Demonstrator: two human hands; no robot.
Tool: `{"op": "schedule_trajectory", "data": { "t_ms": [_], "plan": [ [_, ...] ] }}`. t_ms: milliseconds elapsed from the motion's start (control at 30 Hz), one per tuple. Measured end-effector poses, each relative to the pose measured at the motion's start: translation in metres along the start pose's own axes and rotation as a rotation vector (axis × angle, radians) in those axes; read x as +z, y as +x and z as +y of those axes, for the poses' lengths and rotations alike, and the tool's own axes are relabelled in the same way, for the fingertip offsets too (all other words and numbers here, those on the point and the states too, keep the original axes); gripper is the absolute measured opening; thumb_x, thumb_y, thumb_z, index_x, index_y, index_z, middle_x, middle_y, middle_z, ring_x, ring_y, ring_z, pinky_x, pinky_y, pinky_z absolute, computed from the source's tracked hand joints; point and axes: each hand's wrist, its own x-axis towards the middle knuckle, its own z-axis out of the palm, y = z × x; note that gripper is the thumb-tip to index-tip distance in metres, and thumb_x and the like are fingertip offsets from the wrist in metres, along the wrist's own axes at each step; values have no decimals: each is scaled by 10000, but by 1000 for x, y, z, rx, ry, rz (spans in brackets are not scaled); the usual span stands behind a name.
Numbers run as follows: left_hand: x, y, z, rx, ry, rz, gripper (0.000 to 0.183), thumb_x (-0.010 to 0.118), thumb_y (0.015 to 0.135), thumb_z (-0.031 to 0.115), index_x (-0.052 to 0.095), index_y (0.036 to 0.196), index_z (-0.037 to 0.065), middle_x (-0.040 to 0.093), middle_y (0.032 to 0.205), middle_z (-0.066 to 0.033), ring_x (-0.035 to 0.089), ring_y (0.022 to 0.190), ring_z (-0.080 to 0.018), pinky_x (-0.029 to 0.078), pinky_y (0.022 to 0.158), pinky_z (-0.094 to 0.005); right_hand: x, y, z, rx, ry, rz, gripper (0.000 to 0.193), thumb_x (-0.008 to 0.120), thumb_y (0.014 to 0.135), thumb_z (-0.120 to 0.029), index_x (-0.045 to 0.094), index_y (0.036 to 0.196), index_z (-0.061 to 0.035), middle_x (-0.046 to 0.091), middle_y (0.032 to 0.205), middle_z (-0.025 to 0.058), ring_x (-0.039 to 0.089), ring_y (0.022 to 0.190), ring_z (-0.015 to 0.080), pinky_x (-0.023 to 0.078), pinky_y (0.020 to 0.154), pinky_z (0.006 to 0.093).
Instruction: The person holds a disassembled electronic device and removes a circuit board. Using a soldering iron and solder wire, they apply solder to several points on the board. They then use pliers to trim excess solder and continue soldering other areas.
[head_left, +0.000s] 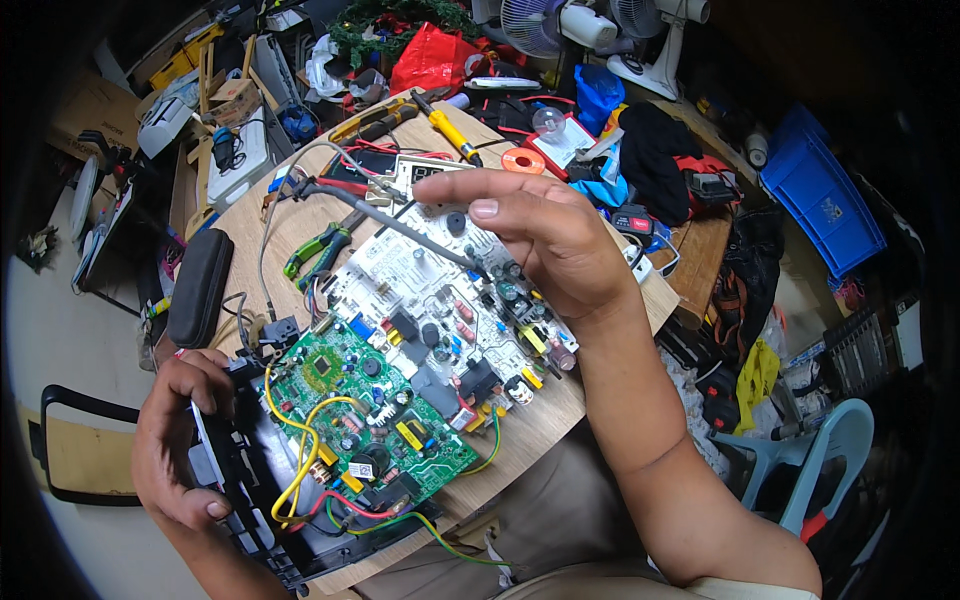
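Observation:
My left hand (185,440) is closed around the edge of a black plastic housing (262,545) at the lower left. A green circuit board (335,395) with yellow, red and green-yellow wires lies at that housing. Beside it, toward the right, a white circuit board (390,265) full of components rests on the round wooden table. Over its far right part hovers my right hand (560,235), fingers stretched out and apart from the thumb, nothing visibly gripped. A grey sleeved cable (395,225) runs across the white board under this hand. My lower right fingers are partly hidden.
Around the boards on the table (545,415) are green-handled pliers (318,255), a black case (201,290), a yellow soldering iron (452,135) and a solder spool (523,161). Clutter and fans stand behind. A light-blue plastic chair (835,455) is at the right.

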Motion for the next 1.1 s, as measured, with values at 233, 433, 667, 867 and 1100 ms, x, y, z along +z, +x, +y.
{"op": "schedule_trajectory", "data": {
  "t_ms": [233, 433, 667, 867, 1100],
  "plan": [
    [6, 0, 4, -46, -20, 54, 940, 873, 508, 766, 496, 992, 53, 511, 892, -80, 472, 858, -210, 342, 1051, -419, 1, 1, 1, -3, 2, 13, 475, 609, 964, -157, 635, 1355, 110, 710, 1265, 163, 691, 1149, 201, 525, 1036, 316],
    [4, -1, 5, -73, 2, 27, 996, 858, 494, 843, 452, 988, 79, 473, 919, -69, 415, 867, -187, 337, 933, -344, 4, 1, -1, 38, -17, 73, 447, 627, 958, -175, 680, 1322, 78, 746, 1168, 116, 681, 931, 85, 510, 797, 203],
    [5, -1, 3, -66, -94, 46, 918, 916, 501, 715, 482, 992, 73, 493, 913, -65, 438, 871, -197, 341, 865, -337, 5, 7, 2, 90, 34, 111, 412, 636, 953, -164, 707, 1291, 61, 743, 998, 18, 492, 649, -11, 324, 550, 159],
    [1, -2, 2, -81, -49, 11, 959, 892, 492, 774, 456, 1010, 95, 466, 925, -61, 413, 878, -182, 335, 873, -307, 3, 5, -1, 101, 14, 101, 400, 645, 949, -160, 718, 1282, 49, 704, 898, -36, 412, 613, -30, 264, 532, 154],
    [-3, -2, 1, -63, -4, -8, 961, 889, 499, 779, 460, 1019, 94, 478, 925, -64, 421, 857, -184, 342, 931, -334, 1, 6, 1, 82, -5, 94, 409, 642, 947, -164, 717, 1288, 49, 709, 903, -45, 393, 609, -26, 253, 527, 165]
  ]
}}
